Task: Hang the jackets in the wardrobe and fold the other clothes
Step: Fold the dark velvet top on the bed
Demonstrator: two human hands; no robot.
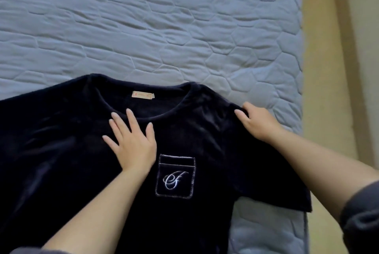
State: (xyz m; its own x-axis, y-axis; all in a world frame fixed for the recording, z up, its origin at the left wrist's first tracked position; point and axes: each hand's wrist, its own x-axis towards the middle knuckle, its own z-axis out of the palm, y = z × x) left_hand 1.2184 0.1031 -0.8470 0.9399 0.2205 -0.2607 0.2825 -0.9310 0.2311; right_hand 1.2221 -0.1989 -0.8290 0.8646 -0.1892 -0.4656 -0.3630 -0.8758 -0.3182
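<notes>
A dark navy velvet top (61,151) lies spread front side up on the bed, neckline away from me, with a beige label inside the collar and a chest pocket (176,175) stitched with a white monogram. My left hand (131,143) rests flat on the chest just below the neckline, fingers straight and spread. My right hand (256,122) is at the right shoulder seam, where its fingers curl and pinch the fabric at the top of the short sleeve.
The bed has a grey-blue quilted cover (164,28) that fills the far half of the view. Its right edge runs down beside a beige floor (328,69). The top's right sleeve reaches almost to that edge.
</notes>
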